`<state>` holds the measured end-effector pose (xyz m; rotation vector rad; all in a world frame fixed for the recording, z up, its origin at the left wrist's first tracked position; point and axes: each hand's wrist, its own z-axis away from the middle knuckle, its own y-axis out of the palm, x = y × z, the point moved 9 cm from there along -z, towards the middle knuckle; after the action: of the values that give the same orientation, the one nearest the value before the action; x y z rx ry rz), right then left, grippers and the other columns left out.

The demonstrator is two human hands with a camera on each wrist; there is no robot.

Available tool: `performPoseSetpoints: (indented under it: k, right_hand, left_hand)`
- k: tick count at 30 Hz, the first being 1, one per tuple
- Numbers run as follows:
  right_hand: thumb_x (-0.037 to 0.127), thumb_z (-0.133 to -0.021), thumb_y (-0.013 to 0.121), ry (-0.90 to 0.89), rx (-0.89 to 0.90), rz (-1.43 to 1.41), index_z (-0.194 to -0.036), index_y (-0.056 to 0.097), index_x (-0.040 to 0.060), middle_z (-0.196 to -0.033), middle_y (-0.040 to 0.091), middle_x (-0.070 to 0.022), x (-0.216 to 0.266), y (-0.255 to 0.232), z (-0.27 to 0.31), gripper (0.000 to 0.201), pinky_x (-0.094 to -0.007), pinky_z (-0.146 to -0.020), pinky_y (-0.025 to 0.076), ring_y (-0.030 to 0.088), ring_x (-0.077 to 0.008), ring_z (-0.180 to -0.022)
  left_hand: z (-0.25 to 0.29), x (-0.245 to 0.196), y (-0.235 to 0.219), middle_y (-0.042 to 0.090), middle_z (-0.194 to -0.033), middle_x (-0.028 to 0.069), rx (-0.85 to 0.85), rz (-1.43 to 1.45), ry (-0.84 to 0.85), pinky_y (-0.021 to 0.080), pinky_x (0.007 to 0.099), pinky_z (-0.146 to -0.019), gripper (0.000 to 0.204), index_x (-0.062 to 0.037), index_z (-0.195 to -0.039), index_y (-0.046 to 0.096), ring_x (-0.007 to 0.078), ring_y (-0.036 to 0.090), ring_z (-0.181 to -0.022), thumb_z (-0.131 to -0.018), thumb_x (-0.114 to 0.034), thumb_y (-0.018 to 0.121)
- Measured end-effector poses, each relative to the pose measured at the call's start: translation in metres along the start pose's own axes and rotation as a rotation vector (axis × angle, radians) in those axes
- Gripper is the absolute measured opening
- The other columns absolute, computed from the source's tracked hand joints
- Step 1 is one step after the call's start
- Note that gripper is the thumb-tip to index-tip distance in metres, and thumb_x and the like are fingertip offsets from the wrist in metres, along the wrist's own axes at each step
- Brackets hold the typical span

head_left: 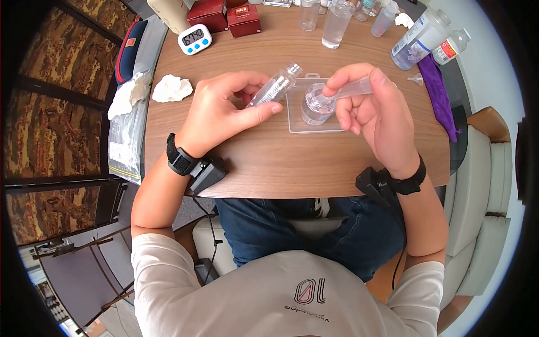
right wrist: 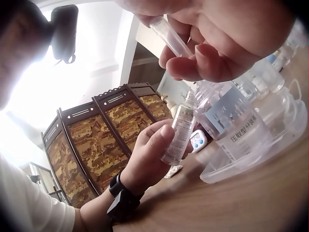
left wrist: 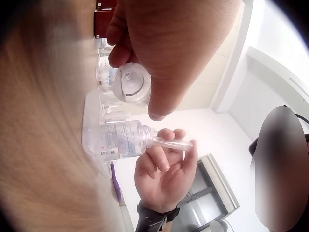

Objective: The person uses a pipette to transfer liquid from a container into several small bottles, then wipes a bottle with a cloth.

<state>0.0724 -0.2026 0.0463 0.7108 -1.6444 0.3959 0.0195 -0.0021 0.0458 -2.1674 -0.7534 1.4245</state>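
My left hand [head_left: 222, 109] grips a small clear bottle [head_left: 273, 89], tilted with its uncapped neck toward the upper right. To its right a wider clear bottle [head_left: 317, 109] with a printed label stands upright on a shallow clear plastic tray [head_left: 296, 119]. Between the thumb and fingers of my right hand [head_left: 387, 115] is a clear plastic tube [head_left: 355, 88]. In the left wrist view the tube [left wrist: 171, 144] runs from the wide bottle's mouth to my thumb. The right wrist view shows the small bottle [right wrist: 181, 135] beyond the wide one.
A white timer [head_left: 195, 39], red boxes [head_left: 244, 21] and crumpled tissue [head_left: 172, 89] lie at the left and back. Several clear containers, including a tall cup [head_left: 337, 25], stand along the far edge. A labelled bottle [head_left: 420, 39], small funnel [head_left: 416, 79] and purple cloth [head_left: 438, 98] are at the right.
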Motion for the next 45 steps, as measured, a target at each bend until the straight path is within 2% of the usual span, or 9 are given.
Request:
performPoseSetpoints:
  k: [15,17,38,42,45]
  right_hand:
    - [0.035,-0.111,0.031,-0.031,-0.026,0.025,-0.102,0.061,0.0,-0.098,0.064,-0.0078,0.004,0.0,-0.004,0.048,-0.0206,-0.058,0.036,0.048,-0.0071,-0.065]
    - [0.035,-0.111,0.031,-0.034,-0.025,0.022,-0.101,0.061,-0.0001,-0.097,0.064,-0.0081,0.005,0.0,-0.004,0.048,-0.0205,-0.058,0.036,0.048,-0.007,-0.065]
    - [0.034,-0.111,0.032,-0.062,-0.042,0.072,-0.1,0.062,-0.0007,-0.095,0.065,-0.0079,0.01,0.003,0.002,0.048,-0.0212,-0.059,0.036,0.047,-0.0068,-0.064]
    - [0.036,-0.111,0.028,-0.133,-0.064,-0.028,-0.099,0.061,0.0015,-0.096,0.067,-0.0105,0.025,-0.008,0.008,0.05,-0.0227,-0.058,0.037,0.046,-0.0089,-0.062]
    - [0.037,-0.11,0.023,-0.222,-0.045,-0.115,-0.098,0.061,0.0032,-0.097,0.066,-0.0136,0.045,-0.026,0.015,0.052,-0.024,-0.057,0.038,0.045,-0.0109,-0.06]
  left_hand:
    - [-0.002,0.001,0.0,0.073,-0.088,0.0042,-0.019,0.001,0.042,0.053,0.0273,-0.077,0.04,-0.0006,-0.107,0.072,0.0122,0.065,-0.08,-0.077,-0.021,0.09]
    - [-0.002,-0.001,-0.001,0.074,-0.088,0.0095,-0.035,-0.017,0.073,0.058,0.0293,-0.074,0.044,0.0003,-0.106,0.072,0.0159,0.07,-0.077,-0.077,-0.028,0.09]
    - [-0.003,0.0,0.0,0.075,-0.09,0.0108,-0.007,-0.024,0.038,0.059,0.0293,-0.071,0.042,0.0016,-0.104,0.073,0.016,0.072,-0.077,-0.078,-0.027,0.089]
    - [-0.002,0.001,-0.001,0.075,-0.091,0.0114,-0.002,-0.002,0.051,0.059,0.0297,-0.072,0.038,0.0019,-0.105,0.073,0.0172,0.072,-0.078,-0.08,-0.024,0.086]
    - [-0.001,-0.005,0.0,0.074,-0.093,0.012,0.003,-0.011,0.14,0.059,0.031,-0.072,0.033,0.001,-0.105,0.072,0.0196,0.071,-0.08,-0.081,-0.019,0.082]
